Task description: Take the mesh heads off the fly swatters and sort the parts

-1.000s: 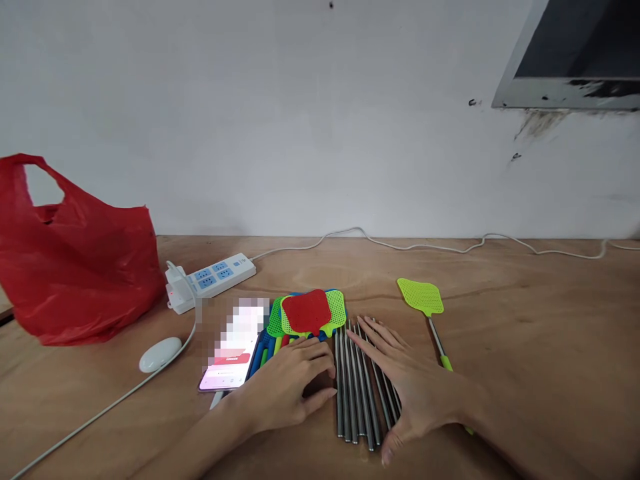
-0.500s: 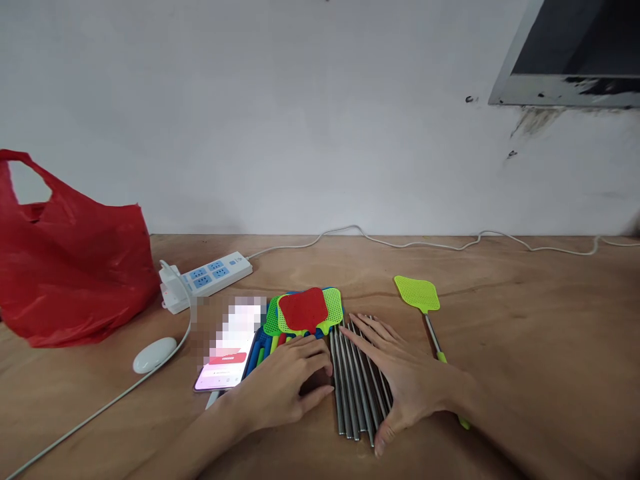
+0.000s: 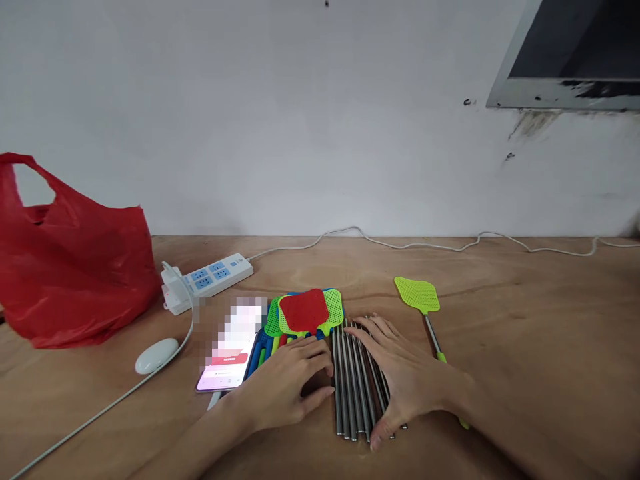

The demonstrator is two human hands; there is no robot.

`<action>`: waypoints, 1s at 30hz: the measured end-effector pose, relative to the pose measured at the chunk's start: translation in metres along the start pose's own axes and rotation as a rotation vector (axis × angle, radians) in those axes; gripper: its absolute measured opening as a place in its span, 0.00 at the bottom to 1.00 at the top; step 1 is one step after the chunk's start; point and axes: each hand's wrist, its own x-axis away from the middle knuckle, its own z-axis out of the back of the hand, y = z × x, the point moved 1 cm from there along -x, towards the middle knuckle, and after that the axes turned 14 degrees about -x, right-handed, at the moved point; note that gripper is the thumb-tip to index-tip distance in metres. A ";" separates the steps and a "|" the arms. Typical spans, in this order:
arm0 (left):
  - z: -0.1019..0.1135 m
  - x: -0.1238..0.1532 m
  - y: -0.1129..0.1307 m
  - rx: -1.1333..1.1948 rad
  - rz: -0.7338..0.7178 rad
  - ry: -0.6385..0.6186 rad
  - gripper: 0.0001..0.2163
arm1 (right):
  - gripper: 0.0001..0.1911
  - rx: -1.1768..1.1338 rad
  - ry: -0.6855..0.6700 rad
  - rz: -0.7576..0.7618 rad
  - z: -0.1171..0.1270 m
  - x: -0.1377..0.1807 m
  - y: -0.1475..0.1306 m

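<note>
Several slim metal rods lie side by side on the wooden table, running toward me. My right hand is spread over their right side, fingers at the far ends and thumb at the near end, not closed round them. Along the rods' left edge rests my left hand, its fingers bent and the thumb held apart, with nothing visible in it. Behind the left hand are stacked fly swatter heads: a red one on top, with yellow-green, green and blue ones under it. Coloured handles beside them are partly hidden by that hand.
To the right lies one assembled yellow-green fly swatter. A lit phone is left of my left hand. Farther left are a white mouse, a power strip and a red plastic bag. A white cable runs along the wall.
My right hand's fingers have bent slightly more over the rods. More near rod ends show beyond its thumb. The left hand stays nearly still; the view has shifted slightly.
</note>
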 end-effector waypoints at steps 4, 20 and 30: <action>0.000 0.000 0.000 0.004 -0.011 0.009 0.02 | 0.71 -0.003 0.029 0.037 -0.003 0.000 0.005; 0.003 0.000 0.000 0.030 -0.010 0.006 0.01 | 0.10 0.629 0.533 -0.594 0.037 0.010 0.013; 0.005 -0.001 0.001 0.045 -0.010 0.006 0.01 | 0.10 0.644 0.459 -0.674 0.036 0.020 0.037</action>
